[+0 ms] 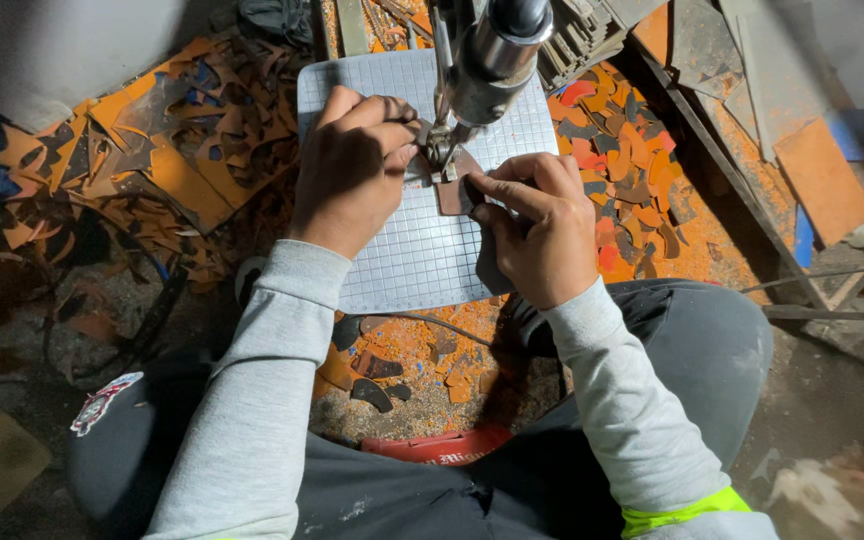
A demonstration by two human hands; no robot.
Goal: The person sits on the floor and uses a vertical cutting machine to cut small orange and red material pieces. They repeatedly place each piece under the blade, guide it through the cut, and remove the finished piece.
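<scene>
Nearest me, grey sleeves run out to both hands on the gridded cutting mat. Left hand is curled shut, pressing a brown leather piece under the machine head. Right hand pinches that piece's near right edge.

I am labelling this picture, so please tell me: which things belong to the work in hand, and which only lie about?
In use: left hand, right hand, brown leather piece, machine head, gridded mat.
Lying about: orange and dark scraps, scrap heap.
</scene>
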